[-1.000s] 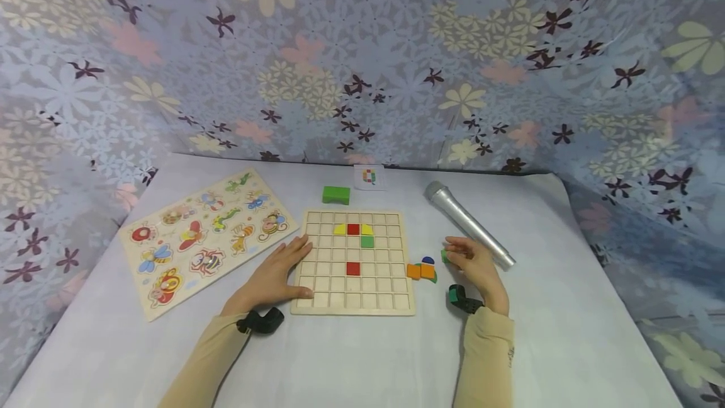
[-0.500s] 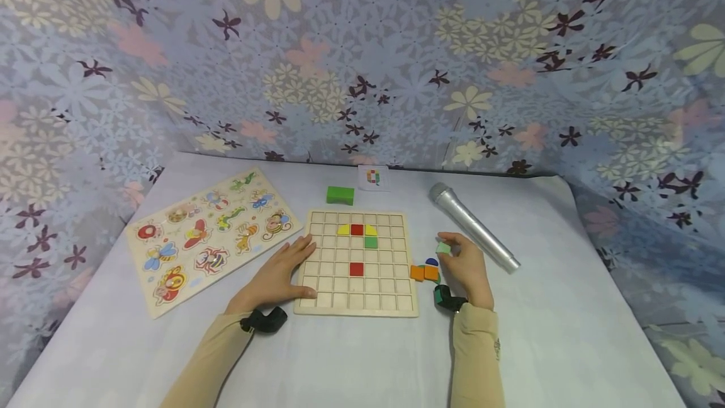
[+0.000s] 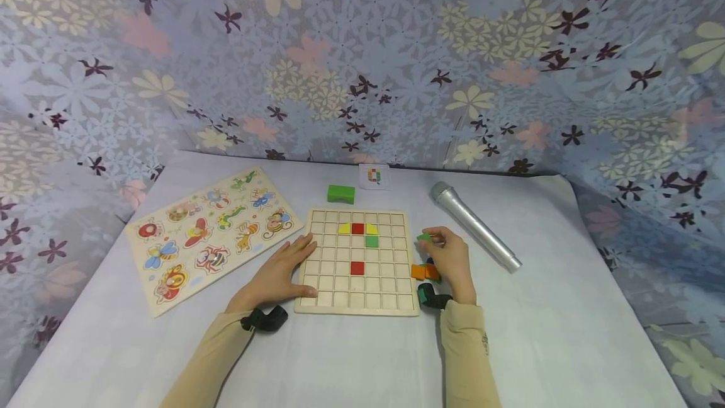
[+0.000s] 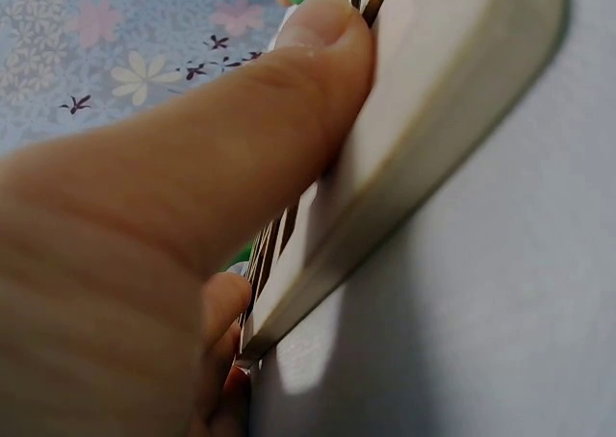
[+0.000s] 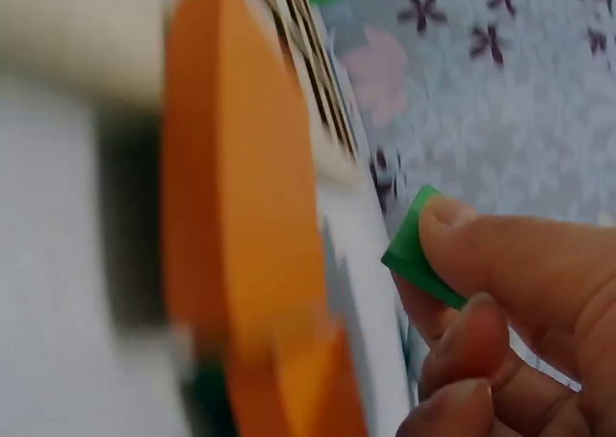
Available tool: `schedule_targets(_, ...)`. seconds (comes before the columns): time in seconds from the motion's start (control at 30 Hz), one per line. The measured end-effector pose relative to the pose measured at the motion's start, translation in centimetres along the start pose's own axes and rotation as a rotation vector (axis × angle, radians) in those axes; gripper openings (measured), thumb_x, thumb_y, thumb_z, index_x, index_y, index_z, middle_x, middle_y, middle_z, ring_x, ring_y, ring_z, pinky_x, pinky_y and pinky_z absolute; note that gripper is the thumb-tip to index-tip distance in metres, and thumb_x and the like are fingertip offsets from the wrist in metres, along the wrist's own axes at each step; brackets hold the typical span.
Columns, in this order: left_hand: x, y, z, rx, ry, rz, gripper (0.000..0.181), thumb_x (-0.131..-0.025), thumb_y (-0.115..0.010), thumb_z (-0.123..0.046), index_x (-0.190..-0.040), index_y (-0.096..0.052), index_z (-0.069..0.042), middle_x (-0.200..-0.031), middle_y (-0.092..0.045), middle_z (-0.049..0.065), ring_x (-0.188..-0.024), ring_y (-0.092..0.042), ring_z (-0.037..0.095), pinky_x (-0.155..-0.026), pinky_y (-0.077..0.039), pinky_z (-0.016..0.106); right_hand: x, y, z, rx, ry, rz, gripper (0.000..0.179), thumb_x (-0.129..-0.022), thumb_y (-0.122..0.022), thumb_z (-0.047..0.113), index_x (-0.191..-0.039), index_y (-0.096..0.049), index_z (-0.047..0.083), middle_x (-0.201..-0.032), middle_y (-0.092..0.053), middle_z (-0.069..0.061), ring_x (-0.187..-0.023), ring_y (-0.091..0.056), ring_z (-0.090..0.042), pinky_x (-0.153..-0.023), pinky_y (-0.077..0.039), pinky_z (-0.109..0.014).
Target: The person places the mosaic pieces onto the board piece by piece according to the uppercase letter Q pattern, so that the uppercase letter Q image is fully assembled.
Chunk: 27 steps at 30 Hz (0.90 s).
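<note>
A wooden grid board (image 3: 357, 311) lies mid-table. On it sit a red tile (image 3: 357, 228) between two yellow pieces, a green tile (image 3: 371, 241), and a lower red tile (image 3: 357, 268). My left hand (image 3: 274, 281) rests along the board's left edge with fingers spread; in the left wrist view its thumb (image 4: 318, 66) lies on the rim. Just off the board's right side, my right hand (image 3: 452, 260) pinches a green square block (image 5: 416, 249) between thumb and fingers. Below that hand are two orange squares (image 3: 418, 271), overlapping darker pieces mostly hidden by them.
To the left lies a wooden insect puzzle (image 3: 212, 238). Behind the board stand a green block (image 3: 341, 194) and a small picture card (image 3: 374, 176). A silver microphone (image 3: 476, 225) lies diagonally at the right. A floral cloth (image 3: 362, 68) hangs behind the table.
My right hand has moved left toward the board with the green block, passing over the loose pieces. The left hand stays at the board's edge.
</note>
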State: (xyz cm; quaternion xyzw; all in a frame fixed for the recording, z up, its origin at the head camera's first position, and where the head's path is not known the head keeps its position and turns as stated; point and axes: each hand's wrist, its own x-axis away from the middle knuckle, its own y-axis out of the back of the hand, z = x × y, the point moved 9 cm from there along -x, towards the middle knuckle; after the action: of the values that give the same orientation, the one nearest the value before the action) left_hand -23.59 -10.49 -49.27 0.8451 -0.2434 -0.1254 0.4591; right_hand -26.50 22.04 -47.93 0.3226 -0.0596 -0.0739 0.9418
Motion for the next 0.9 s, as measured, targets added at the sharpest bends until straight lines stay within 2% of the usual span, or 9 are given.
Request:
schedule_targets(0.2,-0.1,0.0,0.0,0.005,0.006,0.006,0.098,-0.073,-0.078,-0.048,-0.149,-0.035,-0.004,-0.161,-0.023,0.013,-0.149,-0.022,0.033,-0.124,-0.016,0.049,0.4,-2.5,2.8,-0.050,0.068,0.074,0.025,-0.093,-0.062,0.009,-0.117,-0.068,0.006,-0.103,-0.069,-0.017,-0.082,-0.065,-0.023,-0.060,-0.050,-0.020)
schedule_targets(0.43,-0.1,0.0,0.0,0.006,0.007,0.011,0.098,-0.073,-0.079,-0.047,-0.149,-0.035,-0.004,-0.161,-0.024,0.014,-0.148,-0.023,0.034,-0.124,-0.016,0.050,1.3,-5.8,4.7,-0.004,0.150,0.188,0.018,-0.090,-0.068,0.011,-0.107,-0.072,0.009,-0.098,-0.073,-0.009,-0.085,-0.065,-0.019,-0.072,-0.054,-0.026)
schedule_targets(0.7,0.0,0.0,0.0,0.009,0.009,0.015,0.098,-0.073,-0.079,-0.045,-0.149,-0.034,-0.003,-0.161,-0.023,0.014,-0.149,-0.022,0.034,-0.124,-0.015,0.050,1.9,-7.6,5.7,0.044,0.214,0.194,0.012,-0.087,-0.072,0.015,-0.098,-0.076,0.013,-0.093,-0.071,-0.004,-0.080,-0.063,-0.015,-0.071,-0.053,-0.028)
schedule_targets(0.9,0.1,0.0,-0.1,0.021,0.007,0.019,0.098,-0.073,-0.080,-0.044,-0.150,-0.033,-0.003,-0.161,-0.023,0.015,-0.149,-0.021,0.036,-0.124,-0.015,0.051,2.1,-7.7,5.8,0.083,0.234,0.156,0.007,-0.087,-0.072,0.014,-0.091,-0.077,0.014,-0.090,-0.069,-0.002,-0.078,-0.060,-0.013,-0.070,-0.051,-0.026)
